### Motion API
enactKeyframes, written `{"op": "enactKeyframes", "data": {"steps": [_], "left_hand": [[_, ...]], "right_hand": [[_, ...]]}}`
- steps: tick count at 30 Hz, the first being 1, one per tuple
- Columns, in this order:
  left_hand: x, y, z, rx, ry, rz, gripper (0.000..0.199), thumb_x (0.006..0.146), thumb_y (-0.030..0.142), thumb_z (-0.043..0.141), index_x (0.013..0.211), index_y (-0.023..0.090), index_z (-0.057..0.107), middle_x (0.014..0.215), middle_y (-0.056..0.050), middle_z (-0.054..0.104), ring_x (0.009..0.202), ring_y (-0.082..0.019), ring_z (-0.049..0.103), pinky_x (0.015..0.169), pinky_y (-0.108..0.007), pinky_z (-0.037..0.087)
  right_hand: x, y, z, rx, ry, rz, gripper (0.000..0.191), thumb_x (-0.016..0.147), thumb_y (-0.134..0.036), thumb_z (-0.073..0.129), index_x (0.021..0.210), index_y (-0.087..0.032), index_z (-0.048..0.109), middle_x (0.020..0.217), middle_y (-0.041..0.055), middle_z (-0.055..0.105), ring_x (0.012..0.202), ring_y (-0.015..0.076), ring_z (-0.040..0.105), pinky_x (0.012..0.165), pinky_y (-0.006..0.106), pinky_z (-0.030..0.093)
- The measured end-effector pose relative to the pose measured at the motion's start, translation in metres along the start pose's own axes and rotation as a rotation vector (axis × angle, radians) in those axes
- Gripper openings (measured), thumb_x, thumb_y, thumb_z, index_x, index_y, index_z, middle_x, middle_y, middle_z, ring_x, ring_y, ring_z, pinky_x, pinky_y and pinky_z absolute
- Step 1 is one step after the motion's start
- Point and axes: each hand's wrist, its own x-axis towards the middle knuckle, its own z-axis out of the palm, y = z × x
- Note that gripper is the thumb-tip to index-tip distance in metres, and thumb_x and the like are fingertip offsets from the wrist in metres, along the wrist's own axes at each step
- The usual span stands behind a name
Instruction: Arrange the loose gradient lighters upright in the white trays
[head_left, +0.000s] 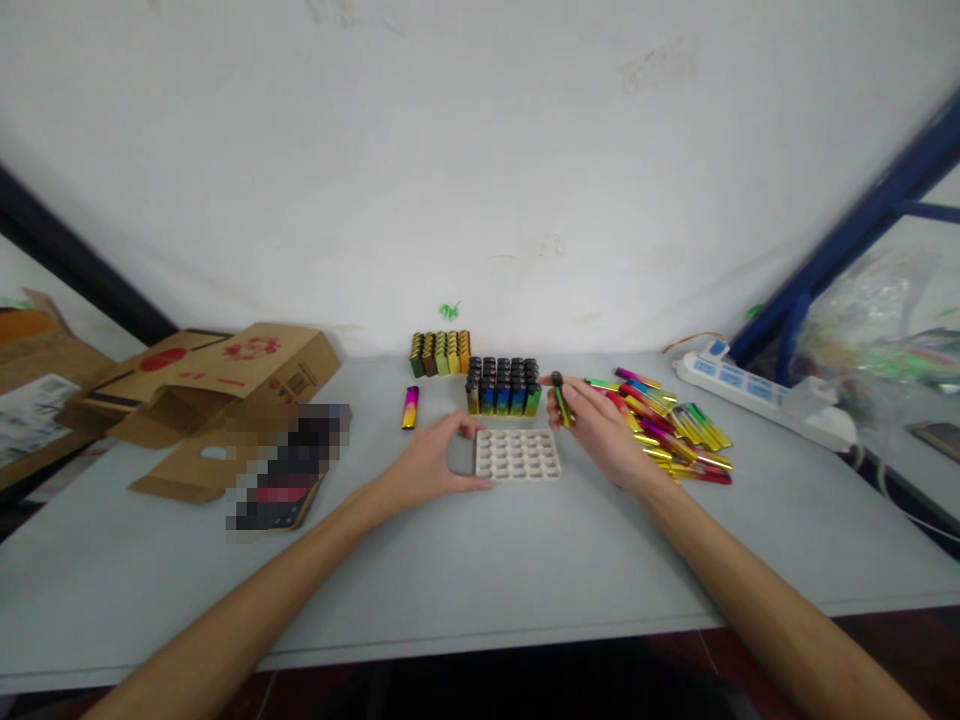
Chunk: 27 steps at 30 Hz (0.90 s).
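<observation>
A white tray [517, 478] with rows of small slots lies flat in the middle of the table. My left hand [431, 462] is at its left side, thumb and fingers curved around that edge and gripping it. In my right hand [596, 420], between thumb and fingers, is a lighter [561, 402] with a black top and a yellow-green body, held just right of the tray. Behind the tray stand upright lighters with black tops [504, 398], packed in rows. Next to my right hand lies a loose pile of shiny coloured lighter-like tubes [664, 425].
Gold-topped lighters [441, 355] stand in a block near the wall. One pink-and-yellow lighter [410, 408] lies left of them. Cardboard boxes [247, 370] and a pixelated dark object [300, 470] are at left; a white power strip [765, 395] is at right.
</observation>
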Motion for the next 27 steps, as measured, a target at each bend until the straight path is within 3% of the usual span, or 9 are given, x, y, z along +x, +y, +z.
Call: {"op": "enactKeyframes", "data": {"steps": [4, 8, 13, 20, 24, 27], "left_hand": [[0.001, 0.005, 0.010, -0.003, -0.002, 0.006, 0.058, 0.067, 0.049, 0.092, 0.094, 0.025, 0.046, 0.126, -0.008, 0.070, 0.115, -0.031, 0.065, 0.103, -0.045, 0.048], [0.001, 0.010, 0.018, 0.047, 0.016, -0.024, 0.064, 0.061, 0.051, 0.095, 0.090, 0.025, 0.044, 0.114, -0.006, 0.070, 0.109, -0.032, 0.065, 0.098, -0.045, 0.048], [0.000, 0.012, 0.023, 0.069, 0.029, -0.031, 0.065, 0.060, 0.048, 0.096, 0.091, 0.025, 0.044, 0.097, 0.000, 0.062, 0.093, -0.026, 0.063, 0.092, -0.041, 0.048], [0.000, 0.016, 0.023, 0.077, 0.024, -0.036, 0.065, 0.059, 0.043, 0.097, 0.090, 0.024, 0.043, 0.096, 0.001, 0.059, 0.091, -0.024, 0.059, 0.090, -0.038, 0.046], [0.001, 0.016, 0.022, 0.087, 0.018, -0.028, 0.064, 0.061, 0.043, 0.097, 0.091, 0.024, 0.043, 0.096, 0.001, 0.058, 0.089, -0.023, 0.058, 0.089, -0.037, 0.045], [0.001, 0.015, 0.023, 0.089, 0.022, -0.024, 0.065, 0.060, 0.044, 0.096, 0.089, 0.024, 0.042, 0.095, 0.002, 0.058, 0.089, -0.023, 0.058, 0.088, -0.036, 0.045]], "right_hand": [[-0.003, 0.004, 0.006, -0.085, -0.056, -0.027, 0.031, 0.091, -0.050, 0.074, 0.103, -0.022, 0.072, 0.090, 0.0035, 0.072, 0.088, 0.0194, 0.068, 0.083, 0.032, 0.055], [-0.003, 0.013, 0.021, -0.053, -0.001, -0.029, 0.039, 0.082, -0.049, 0.083, 0.104, -0.021, 0.068, 0.084, 0.0022, 0.078, 0.080, 0.0191, 0.073, 0.076, 0.031, 0.059], [-0.005, 0.027, 0.032, -0.293, 0.065, -0.133, 0.034, 0.085, -0.046, 0.081, 0.105, -0.019, 0.070, 0.084, 0.0046, 0.080, 0.077, 0.0211, 0.077, 0.074, 0.032, 0.061], [-0.002, 0.026, 0.032, -0.683, -0.036, -0.369, 0.024, 0.096, -0.040, 0.071, 0.110, -0.021, 0.072, 0.089, 0.0063, 0.081, 0.079, 0.0219, 0.078, 0.075, 0.032, 0.061], [0.001, 0.024, 0.032, -0.758, -0.075, -0.443, 0.022, 0.100, -0.037, 0.067, 0.113, -0.020, 0.071, 0.094, 0.0079, 0.081, 0.081, 0.0212, 0.077, 0.076, 0.030, 0.060], [0.001, 0.025, 0.033, -0.755, -0.111, -0.404, 0.021, 0.100, -0.036, 0.067, 0.114, -0.020, 0.071, 0.096, 0.0078, 0.081, 0.083, 0.0211, 0.077, 0.077, 0.030, 0.059]]}}
